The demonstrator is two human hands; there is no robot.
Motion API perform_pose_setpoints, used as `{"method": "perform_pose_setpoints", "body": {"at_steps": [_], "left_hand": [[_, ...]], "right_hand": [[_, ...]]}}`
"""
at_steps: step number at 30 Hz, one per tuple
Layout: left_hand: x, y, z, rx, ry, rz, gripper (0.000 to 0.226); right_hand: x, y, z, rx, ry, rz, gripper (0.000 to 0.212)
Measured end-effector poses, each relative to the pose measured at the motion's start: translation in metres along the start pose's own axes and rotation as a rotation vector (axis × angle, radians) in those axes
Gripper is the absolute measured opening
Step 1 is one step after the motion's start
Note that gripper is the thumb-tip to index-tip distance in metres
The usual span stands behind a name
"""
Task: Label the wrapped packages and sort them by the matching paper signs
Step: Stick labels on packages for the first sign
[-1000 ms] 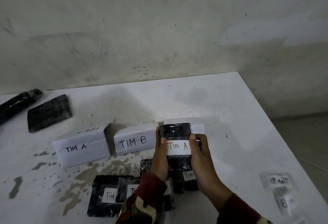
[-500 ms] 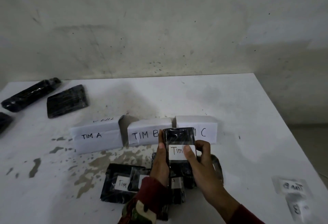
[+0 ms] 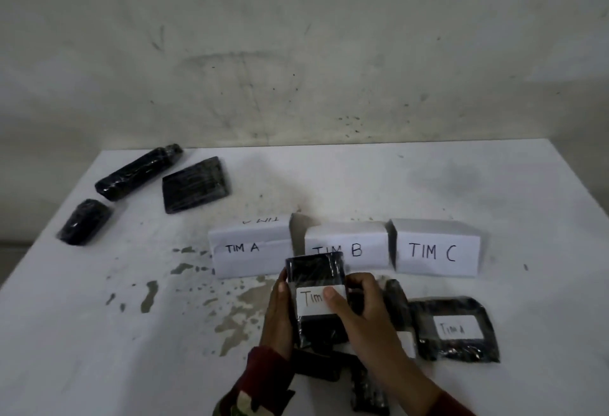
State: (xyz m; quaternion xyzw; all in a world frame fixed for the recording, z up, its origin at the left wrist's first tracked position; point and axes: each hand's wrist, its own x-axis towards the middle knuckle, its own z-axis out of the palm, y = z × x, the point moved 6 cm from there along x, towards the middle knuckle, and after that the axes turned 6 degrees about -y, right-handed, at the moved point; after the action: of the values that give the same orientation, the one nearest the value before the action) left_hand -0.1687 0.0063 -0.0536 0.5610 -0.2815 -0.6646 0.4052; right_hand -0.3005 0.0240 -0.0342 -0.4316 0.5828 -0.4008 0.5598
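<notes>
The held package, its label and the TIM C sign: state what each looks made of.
Held package: seemingly black plastic film, glossy, with crinkled highlights; contents hidden.
Its label: likely white paper, matte, hand-inked "Tim"; the right hand thumb covers the rest, the left hand grips the edge.
TIM C sign: folded white paper, matte, visibly creased.

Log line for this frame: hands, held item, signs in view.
left hand grips held package | right hand thumb presses its label | signs: TIM A, TIM B, TIM C

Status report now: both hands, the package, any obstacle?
Left hand and right hand grip held package. Right thumb covers its label. Package hides part of TIM B sign.
</notes>
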Motion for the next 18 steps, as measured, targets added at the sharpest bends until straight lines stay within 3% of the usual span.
{"method": "perform_pose_setpoints", "body": {"at_steps": [2,6,14,18], "left_hand": [[-0.004,-0.001,-0.038,-0.002,0.077,0.051,0.060],[0.005,0.014,-0.076,0.207,0.061,0.083,0.060],[0.017,0.020,-0.147,0.376,0.094,0.027,0.016],[0.021,0.018,-0.157,0.502,0.012,-0.011,0.013]], "right_hand": [[0.002,0.000,0.025,-0.014,-0.024,0.009,0.021],[0.006,0.000,0.074,0.020,-0.045,0.055,0.022],[0.018,0.015,0.131,-0.184,0.061,0.134,0.022],[0.019,0.022,0.137,-0.235,0.176,0.194,0.020]]}}
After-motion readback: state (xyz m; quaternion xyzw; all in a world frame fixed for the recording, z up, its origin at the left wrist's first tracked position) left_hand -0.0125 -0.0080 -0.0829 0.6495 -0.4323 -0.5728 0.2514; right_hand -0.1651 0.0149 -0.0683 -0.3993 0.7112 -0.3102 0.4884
